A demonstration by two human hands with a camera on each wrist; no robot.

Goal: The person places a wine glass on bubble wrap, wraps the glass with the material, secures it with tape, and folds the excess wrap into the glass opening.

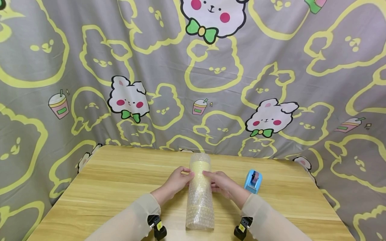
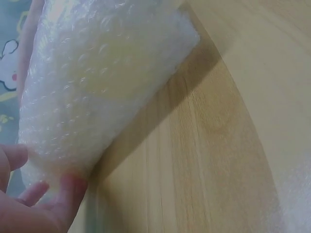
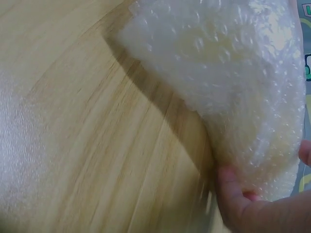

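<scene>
A roll of clear bubble wrap [image 1: 200, 201] lies lengthwise on the table, its far end toward the curtain. Something pale yellow shows through the layers, but its kind cannot be made out. My left hand [image 1: 178, 180] grips the roll's left side, thumb on top. From the right side my right hand [image 1: 225, 184] holds it too, thumb on top and fingers against the side. In the left wrist view the left fingers touch the bubble wrap [image 2: 92, 82]. The right wrist view shows the right hand [image 3: 257, 208] around the wrap's edge.
A blue tape dispenser [image 1: 252, 180] stands to the right, just beyond the right forearm. The wooden table [image 1: 120, 174] ends at a grey patterned curtain [image 1: 169, 70] that hangs behind it and along both sides.
</scene>
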